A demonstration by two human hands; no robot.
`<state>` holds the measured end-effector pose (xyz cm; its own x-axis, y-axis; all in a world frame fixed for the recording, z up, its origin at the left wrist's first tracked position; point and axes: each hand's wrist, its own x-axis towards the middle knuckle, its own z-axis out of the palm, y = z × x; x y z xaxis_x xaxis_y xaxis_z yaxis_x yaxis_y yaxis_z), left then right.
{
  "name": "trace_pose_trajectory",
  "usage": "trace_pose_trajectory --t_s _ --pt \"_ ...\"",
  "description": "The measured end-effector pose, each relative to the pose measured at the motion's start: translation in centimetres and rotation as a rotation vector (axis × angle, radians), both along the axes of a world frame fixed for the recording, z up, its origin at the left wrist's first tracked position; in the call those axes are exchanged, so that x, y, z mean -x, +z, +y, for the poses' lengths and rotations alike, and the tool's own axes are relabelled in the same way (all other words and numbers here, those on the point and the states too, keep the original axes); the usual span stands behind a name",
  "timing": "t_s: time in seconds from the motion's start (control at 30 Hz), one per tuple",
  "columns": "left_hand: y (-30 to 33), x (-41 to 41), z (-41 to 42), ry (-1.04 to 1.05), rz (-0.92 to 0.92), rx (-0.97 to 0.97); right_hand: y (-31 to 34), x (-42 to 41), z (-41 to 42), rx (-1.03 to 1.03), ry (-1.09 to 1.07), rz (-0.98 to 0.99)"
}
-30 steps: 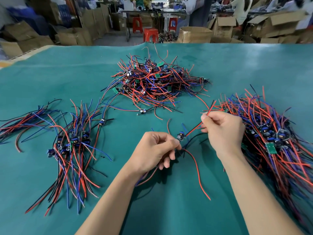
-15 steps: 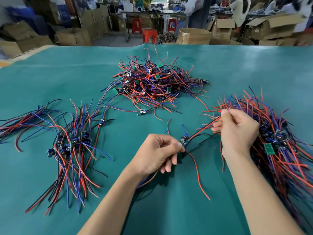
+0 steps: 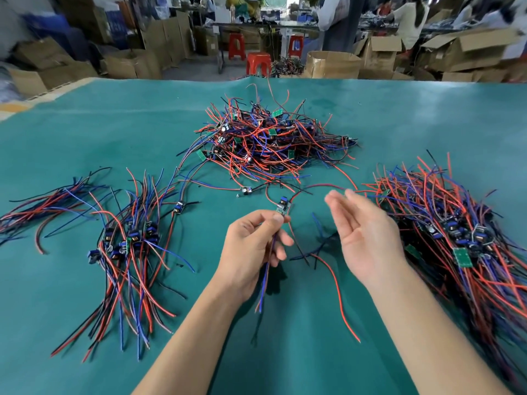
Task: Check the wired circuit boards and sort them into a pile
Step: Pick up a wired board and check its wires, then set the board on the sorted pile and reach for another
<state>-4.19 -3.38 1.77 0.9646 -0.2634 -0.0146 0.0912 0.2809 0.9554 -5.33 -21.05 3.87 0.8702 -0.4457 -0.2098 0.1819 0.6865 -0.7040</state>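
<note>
Since half a second ago the right hand (image 3: 368, 238) has let go of the red and black leads it was drawing out and now hangs palm-up with fingers spread and nothing in it, while the small green wired circuit board with a blue component (image 3: 284, 207) has been tipped upright. That board is pinched at its lower edge between thumb and forefinger of the left hand (image 3: 253, 246), its long axis running almost straight away from the person, its blue and red wires trailing down through the palm and toward the near edge of the green-covered worktop (image 3: 85, 124).

One red lead arcs from the board across to the right. The fanned pile of sorted boards with red, blue and black wires (image 3: 128, 246) lies well to the left of the held board, on the holding hand's own side; the large bundle at the right (image 3: 462, 238) sits just beside the empty hand. A leftward set-down by the left hand seems the shorter path.
</note>
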Motion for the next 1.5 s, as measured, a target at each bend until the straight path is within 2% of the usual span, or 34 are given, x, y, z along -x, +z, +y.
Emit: trace_pose_trajectory --t_s 0.07,0.13,0.2,0.27,0.33,0.57,0.83,0.97,1.23,1.37,1.5 --pt "0.0 -0.2 0.1 0.011 0.01 0.019 0.3 0.1 -0.3 0.011 -0.049 0.027" --pt "0.0 -0.1 0.0 -0.007 0.0 0.014 0.1 0.2 0.0 0.197 -0.036 0.085" --pt "0.1 0.1 -0.1 -0.049 -0.022 0.001 -0.2 0.5 1.1 0.459 0.127 0.093" --pt "0.2 0.4 -0.2 -0.084 -0.043 -0.023 -0.4 0.9 2.4 0.694 0.327 0.0" --pt "0.2 0.5 -0.2 -0.088 -0.06 -0.067 -0.6 1.2 3.0 0.814 0.384 -0.081" --pt "0.3 0.8 -0.2 -0.137 -0.14 -0.133 -0.3 1.1 1.8 0.848 0.432 -0.061" --pt "0.6 0.8 -0.1 -0.21 -0.051 -0.164 -0.9 1.0 1.9 1.057 0.258 -0.111" --pt "0.9 0.6 0.1 -0.303 -0.041 -0.193 -1.0 0.7 1.5 1.028 0.172 -0.111" --pt "0.5 0.8 0.2 -0.437 -0.103 -0.301 -0.8 -0.4 -2.4 0.64 -0.122 0.065" --pt "0.3 0.6 0.2 -0.501 -0.119 -0.298 0.5 -0.1 -3.2 0.451 -0.183 0.042" --pt "-0.1 0.6 0.4 -0.496 -0.194 -0.336 3.8 1.0 -2.5 0.477 -0.216 -0.062"
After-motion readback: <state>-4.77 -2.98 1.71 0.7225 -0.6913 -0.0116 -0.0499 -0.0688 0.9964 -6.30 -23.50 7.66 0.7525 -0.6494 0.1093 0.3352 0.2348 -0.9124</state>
